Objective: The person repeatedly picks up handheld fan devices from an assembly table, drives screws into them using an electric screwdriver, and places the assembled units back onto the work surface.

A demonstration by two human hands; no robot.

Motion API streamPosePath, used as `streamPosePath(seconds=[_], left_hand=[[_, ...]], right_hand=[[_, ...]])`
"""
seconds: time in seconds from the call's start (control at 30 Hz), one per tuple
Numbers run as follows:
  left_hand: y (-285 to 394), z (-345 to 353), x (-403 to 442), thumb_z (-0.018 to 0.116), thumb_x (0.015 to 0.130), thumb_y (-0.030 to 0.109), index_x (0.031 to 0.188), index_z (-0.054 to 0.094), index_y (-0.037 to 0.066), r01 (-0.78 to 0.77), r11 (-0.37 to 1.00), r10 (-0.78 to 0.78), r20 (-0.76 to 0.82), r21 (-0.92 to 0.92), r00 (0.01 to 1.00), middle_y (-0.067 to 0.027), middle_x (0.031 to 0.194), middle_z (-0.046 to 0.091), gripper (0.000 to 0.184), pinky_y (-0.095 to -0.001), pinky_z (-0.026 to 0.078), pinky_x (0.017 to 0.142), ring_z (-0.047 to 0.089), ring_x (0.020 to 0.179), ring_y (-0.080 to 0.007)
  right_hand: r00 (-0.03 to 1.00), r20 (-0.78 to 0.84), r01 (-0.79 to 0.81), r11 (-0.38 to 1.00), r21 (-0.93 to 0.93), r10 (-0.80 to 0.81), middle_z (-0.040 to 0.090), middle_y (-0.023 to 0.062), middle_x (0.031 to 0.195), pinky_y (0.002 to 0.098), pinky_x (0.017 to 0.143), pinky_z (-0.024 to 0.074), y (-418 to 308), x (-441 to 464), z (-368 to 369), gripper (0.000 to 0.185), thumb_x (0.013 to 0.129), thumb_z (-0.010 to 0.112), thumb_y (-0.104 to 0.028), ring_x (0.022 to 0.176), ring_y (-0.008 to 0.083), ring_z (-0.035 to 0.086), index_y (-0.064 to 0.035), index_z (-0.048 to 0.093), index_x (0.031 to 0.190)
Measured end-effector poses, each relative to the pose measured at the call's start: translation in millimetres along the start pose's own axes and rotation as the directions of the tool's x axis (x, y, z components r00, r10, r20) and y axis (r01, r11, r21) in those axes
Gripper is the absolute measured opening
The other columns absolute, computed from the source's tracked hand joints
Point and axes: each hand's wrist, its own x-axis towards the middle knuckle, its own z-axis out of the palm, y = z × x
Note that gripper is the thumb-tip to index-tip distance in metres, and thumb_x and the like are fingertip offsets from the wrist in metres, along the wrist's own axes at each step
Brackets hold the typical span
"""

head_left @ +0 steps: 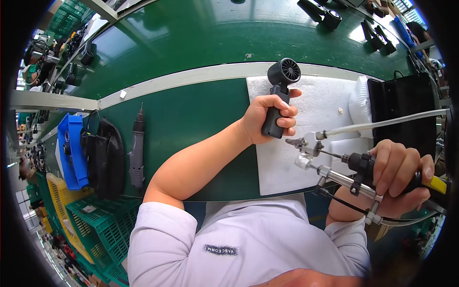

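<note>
My left hand (272, 115) is wrapped round the handle of a dark handheld fan (287, 71), its round grilled head pointing up and away from me. The fan is held above a white foam sheet (277, 172). In my right hand (399, 170) is a black powered screwdriver (359, 164) with a yellow patch near its rear. A metal screw-feed head (311, 143) is fixed to its front, with a clear hose (382, 126) running off to the right. The nozzle tip sits just below and right of the fan's handle, apparently apart from it.
At left lie a grey electric screwdriver (137, 153), a black pouch (107, 158) and a blue bin (71, 165); green crates (103, 222) stand below. A white bag (361, 103) and a black tray (406, 105) are at right. More fans (330, 18) lie on the green surface beyond.
</note>
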Motion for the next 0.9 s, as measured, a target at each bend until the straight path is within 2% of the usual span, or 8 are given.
streamPosePath(seconds=[0.37, 0.57, 0.9], left_hand=[[0, 1, -1, 0.052, 0.081, 0.012, 0.127, 0.048, 0.013, -0.014, 1.000, 0.014, 0.003, -0.010, 1.000, 0.0000, 0.073, 0.048, 0.046, -0.0393, 0.047, 0.071, 0.049, 0.059, -0.0118], [-2, 0, -1, 0.051, 0.081, 0.011, 0.126, 0.049, 0.012, -0.044, 0.998, 0.045, 0.014, -0.045, 0.999, -0.0007, 0.073, 0.047, 0.045, -0.0376, 0.049, 0.067, 0.048, 0.058, -0.0123], [-6, -3, -1, 0.051, 0.082, 0.010, 0.122, 0.049, 0.013, -0.078, 0.996, 0.080, 0.037, -0.046, 0.996, -0.0012, 0.073, 0.046, 0.040, -0.0372, 0.052, 0.067, 0.049, 0.060, -0.0131]], right_hand=[[1.000, -0.001, -0.012, 1.000, -0.009, 0.012, 0.051, -0.0022, 0.067, 0.0232, 0.053, 0.0433, 20, -7, 5, 0.035, 0.097, 0.055, -0.040, 0.053, 0.0092, 0.052, -0.0113, 0.046, 0.115], [0.996, 0.049, -0.068, 0.998, -0.009, 0.068, 0.050, -0.0023, 0.064, 0.0244, 0.051, 0.0431, 32, -7, 2, 0.029, 0.096, 0.057, -0.038, 0.051, 0.0101, 0.051, -0.0123, 0.046, 0.106], [0.994, 0.039, -0.097, 0.994, -0.046, 0.099, 0.047, -0.0034, 0.058, 0.0236, 0.046, 0.0404, 37, -9, 3, 0.035, 0.092, 0.063, -0.041, 0.046, 0.0096, 0.048, -0.0137, 0.043, 0.098]])
